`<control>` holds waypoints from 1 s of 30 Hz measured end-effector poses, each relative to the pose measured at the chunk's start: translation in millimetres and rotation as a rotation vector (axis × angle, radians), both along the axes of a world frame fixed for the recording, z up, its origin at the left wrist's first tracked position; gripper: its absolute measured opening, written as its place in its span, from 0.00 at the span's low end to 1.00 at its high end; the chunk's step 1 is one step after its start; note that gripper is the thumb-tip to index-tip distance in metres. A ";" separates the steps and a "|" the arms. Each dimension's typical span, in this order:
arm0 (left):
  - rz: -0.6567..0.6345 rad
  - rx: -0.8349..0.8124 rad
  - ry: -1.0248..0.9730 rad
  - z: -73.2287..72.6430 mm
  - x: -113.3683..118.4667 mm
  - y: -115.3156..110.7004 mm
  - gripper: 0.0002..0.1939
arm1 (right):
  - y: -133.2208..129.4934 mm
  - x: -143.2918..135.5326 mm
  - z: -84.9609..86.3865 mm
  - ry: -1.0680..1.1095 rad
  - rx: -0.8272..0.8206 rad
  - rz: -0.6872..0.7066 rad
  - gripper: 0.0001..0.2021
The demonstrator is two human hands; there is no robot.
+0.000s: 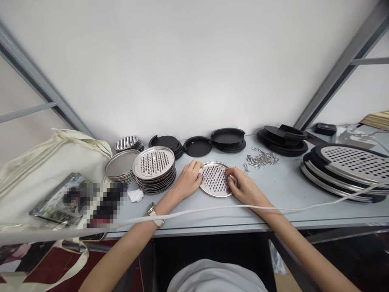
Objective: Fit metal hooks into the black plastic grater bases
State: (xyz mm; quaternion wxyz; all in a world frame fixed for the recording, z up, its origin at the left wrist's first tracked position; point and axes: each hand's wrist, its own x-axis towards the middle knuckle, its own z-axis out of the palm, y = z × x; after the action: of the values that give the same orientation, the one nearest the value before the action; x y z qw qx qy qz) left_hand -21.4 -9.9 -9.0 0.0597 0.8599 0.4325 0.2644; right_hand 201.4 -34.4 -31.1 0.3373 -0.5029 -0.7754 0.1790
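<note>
A round metal grater disc [215,180] lies face up on the table between my hands. My left hand [191,178] grips its left rim, fingers bent over the edge. At the right rim, my right hand [238,183] holds the same disc, with thumb and fingers curled on it. Left of my left hand stands a tall stack of similar grater discs [154,164]. Black round trays [198,146] sit behind the disc, near the wall. Small metal clips [261,159] are heaped to the right, beyond my right hand.
A white cable [291,209] crosses in front of my forearms. Larger black-rimmed graters [354,162] are stacked at the right. A cream bag [75,156] stands at the left, near plain metal discs [121,164] and a crumpled white piece [135,196].
</note>
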 end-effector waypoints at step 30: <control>0.185 0.233 0.305 74.5 -82.3 -40.5 0.07 | 0.3 2.7 2.9 0.043 0.059 -0.101 0.06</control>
State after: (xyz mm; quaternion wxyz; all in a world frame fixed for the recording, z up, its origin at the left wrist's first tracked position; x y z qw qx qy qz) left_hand -103.7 -50.4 65.5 -0.1310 0.8475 0.4803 0.1840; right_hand 204.2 -34.0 -28.2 0.3772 -0.5270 -0.7467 0.1496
